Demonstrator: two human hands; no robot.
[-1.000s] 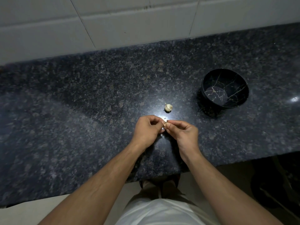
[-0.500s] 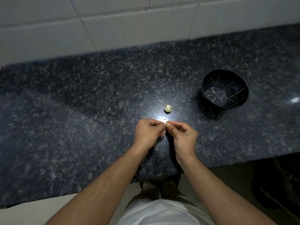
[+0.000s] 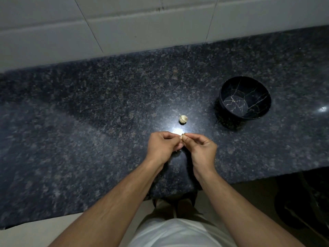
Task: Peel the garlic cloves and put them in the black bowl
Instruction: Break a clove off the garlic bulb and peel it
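- Left hand (image 3: 162, 146) and right hand (image 3: 201, 148) met fingertip to fingertip, each grip pinched shut on one garlic clove (image 3: 181, 137) (barely visible between them).
- A remaining garlic piece (image 3: 183, 119) lay on the table (image 3: 89, 122) just beyond the grip; the black bowl (image 3: 245, 98), apparently empty, stood well beyond it to the right.
- Peeling would go best by nicking the skin at the tip and stripping lengthwise.
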